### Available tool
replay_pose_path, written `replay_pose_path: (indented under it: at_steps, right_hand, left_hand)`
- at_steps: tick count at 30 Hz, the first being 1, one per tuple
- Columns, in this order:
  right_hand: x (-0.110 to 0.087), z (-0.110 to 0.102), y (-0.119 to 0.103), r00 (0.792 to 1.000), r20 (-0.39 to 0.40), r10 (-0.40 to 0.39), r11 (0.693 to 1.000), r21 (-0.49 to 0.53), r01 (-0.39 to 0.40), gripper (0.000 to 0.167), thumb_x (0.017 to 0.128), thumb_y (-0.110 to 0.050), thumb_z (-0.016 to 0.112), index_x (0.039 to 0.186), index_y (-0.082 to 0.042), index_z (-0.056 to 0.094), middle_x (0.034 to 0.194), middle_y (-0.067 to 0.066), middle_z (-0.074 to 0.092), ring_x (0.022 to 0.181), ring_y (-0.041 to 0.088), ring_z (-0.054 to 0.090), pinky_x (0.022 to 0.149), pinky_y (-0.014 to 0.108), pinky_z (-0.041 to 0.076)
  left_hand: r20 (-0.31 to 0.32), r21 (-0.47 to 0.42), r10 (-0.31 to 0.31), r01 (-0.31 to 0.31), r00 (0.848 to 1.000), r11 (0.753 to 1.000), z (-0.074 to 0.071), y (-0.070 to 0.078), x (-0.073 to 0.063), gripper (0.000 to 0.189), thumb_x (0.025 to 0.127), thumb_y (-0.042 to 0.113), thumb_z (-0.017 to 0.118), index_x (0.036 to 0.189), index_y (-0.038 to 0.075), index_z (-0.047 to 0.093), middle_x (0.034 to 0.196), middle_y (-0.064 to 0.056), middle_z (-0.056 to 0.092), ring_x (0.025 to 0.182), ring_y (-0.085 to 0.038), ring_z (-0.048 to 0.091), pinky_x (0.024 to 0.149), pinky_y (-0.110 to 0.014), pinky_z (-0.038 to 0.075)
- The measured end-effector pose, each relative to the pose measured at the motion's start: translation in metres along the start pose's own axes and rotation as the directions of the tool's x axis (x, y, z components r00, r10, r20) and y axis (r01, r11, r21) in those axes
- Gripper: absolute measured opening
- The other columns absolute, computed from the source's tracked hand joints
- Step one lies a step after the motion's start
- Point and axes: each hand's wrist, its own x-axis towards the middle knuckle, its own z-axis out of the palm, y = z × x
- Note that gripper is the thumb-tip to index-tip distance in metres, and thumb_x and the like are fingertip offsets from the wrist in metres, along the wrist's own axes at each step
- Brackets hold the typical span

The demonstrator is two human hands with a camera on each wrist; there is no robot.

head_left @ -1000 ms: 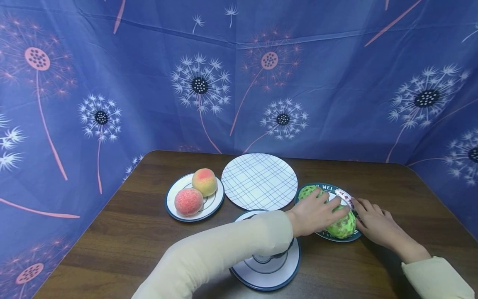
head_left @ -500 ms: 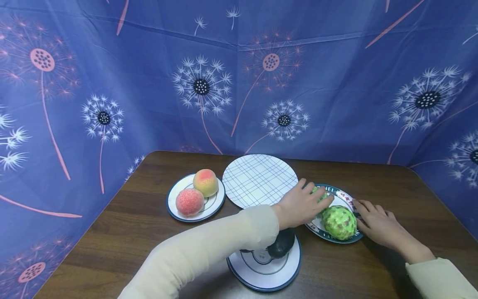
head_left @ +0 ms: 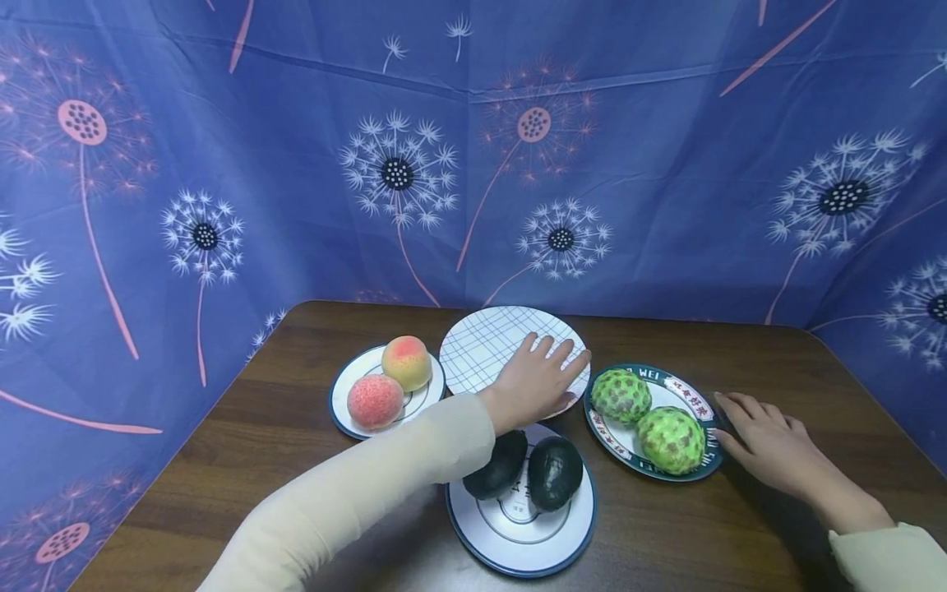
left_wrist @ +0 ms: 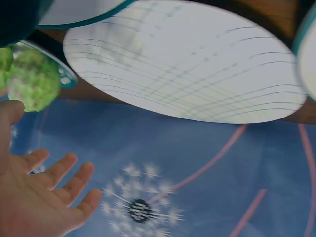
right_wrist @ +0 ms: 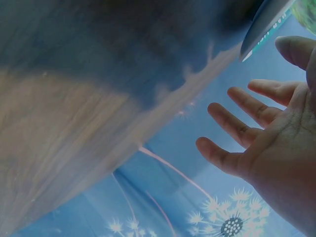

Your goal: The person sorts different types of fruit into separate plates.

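My left hand [head_left: 536, 378] hovers over the white plate with blue crossed lines [head_left: 473, 353], fingers spread and nothing in them. To its right, two green bumpy custard apples, one farther back [head_left: 620, 395] and one nearer [head_left: 671, 441], lie on a green-rimmed plate [head_left: 688, 396]. Beside that plate's right rim is my right hand [head_left: 769, 448], its fingers loosely extended and holding nothing; the right wrist view shows its bare palm [right_wrist: 286, 148]. Two dark avocados [head_left: 555, 473] sit on a blue-rimmed plate [head_left: 518, 549] below my left forearm.
At the left, another blue-rimmed plate [head_left: 357, 367] carries a pink peach [head_left: 375, 400] and a yellow-red peach [head_left: 406, 363]. The plates stand close together on a brown wooden table [head_left: 244, 460]. A blue dandelion-print cloth [head_left: 311, 164] hangs behind it.
My left hand has moved left from the custard apples to above the lined plate, uncovering both fruits and the avocados. My right hand has shifted slightly right, off the green-rimmed plate.
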Motion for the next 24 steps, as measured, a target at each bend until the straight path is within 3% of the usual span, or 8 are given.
replay_pose_path:
  at_steps: [3,8,15,17,21,24]
  right_hand:
    - [-0.003,-0.002,0.001,1.0,0.002,0.01,1.0,-0.003,-0.01,0.06,0.092,-0.035,0.049,0.134,0.005,0.036,0.129,0.031,0.036,0.11,0.054,0.036,0.08,0.072,0.028]
    - [-0.01,-0.003,0.006,1.0,-0.02,0.009,1.0,-0.005,-0.009,0.06,0.093,-0.037,0.048,0.134,0.005,0.036,0.129,0.03,0.036,0.11,0.054,0.035,0.08,0.072,0.028]
    - [-0.018,-0.004,0.01,0.993,-0.121,-0.01,1.0,0.004,0.01,0.057,0.092,-0.033,0.051,0.132,0.003,0.038,0.128,0.028,0.038,0.107,0.053,0.036,0.078,0.072,0.028]
    - [-0.02,-0.005,0.011,0.98,-0.195,-0.033,0.999,0.024,0.039,0.055,0.091,-0.032,0.053,0.132,0.002,0.04,0.127,0.026,0.04,0.107,0.052,0.038,0.078,0.07,0.027]
    - [-0.024,-0.008,0.013,0.935,-0.345,-0.078,0.993,0.061,0.105,0.055,0.088,-0.028,0.058,0.135,-0.005,0.041,0.127,0.022,0.043,0.107,0.049,0.039,0.08,0.068,0.025]
    - [-0.026,-0.009,0.014,0.915,-0.396,-0.077,0.99,0.076,0.117,0.057,0.087,-0.028,0.059,0.137,-0.009,0.039,0.131,0.021,0.041,0.11,0.05,0.037,0.084,0.071,0.021]
  left_hand:
    - [0.036,-0.027,-0.062,0.063,0.997,0.998,0.006,-0.014,-0.01,0.059,0.091,0.05,0.043,0.141,0.022,0.03,0.136,-0.004,0.043,0.12,-0.024,0.046,0.103,-0.041,0.037]
    - [0.13,-0.094,-0.167,0.18,0.977,0.979,0.015,-0.038,-0.027,0.058,0.092,0.049,0.041,0.141,0.021,0.03,0.14,-0.007,0.039,0.125,-0.027,0.041,0.106,-0.046,0.032]
    - [0.118,-0.133,-0.28,0.295,0.953,0.946,0.027,-0.07,-0.057,0.058,0.092,0.048,0.042,0.139,0.016,0.034,0.14,-0.011,0.04,0.123,-0.031,0.041,0.103,-0.049,0.032]
    - [0.122,-0.14,-0.316,0.331,0.941,0.933,0.03,-0.08,-0.067,0.058,0.092,0.047,0.041,0.14,0.015,0.034,0.14,-0.012,0.039,0.123,-0.032,0.04,0.103,-0.05,0.032]
    - [0.132,-0.152,-0.388,0.406,0.912,0.901,0.035,-0.099,-0.09,0.056,0.094,0.046,0.038,0.14,0.014,0.033,0.139,-0.013,0.039,0.124,-0.034,0.038,0.103,-0.052,0.03]
    - [0.142,-0.173,-0.443,0.463,0.885,0.869,0.037,-0.112,-0.109,0.056,0.094,0.045,0.04,0.139,0.013,0.035,0.137,-0.015,0.041,0.125,-0.036,0.037,0.103,-0.055,0.028]
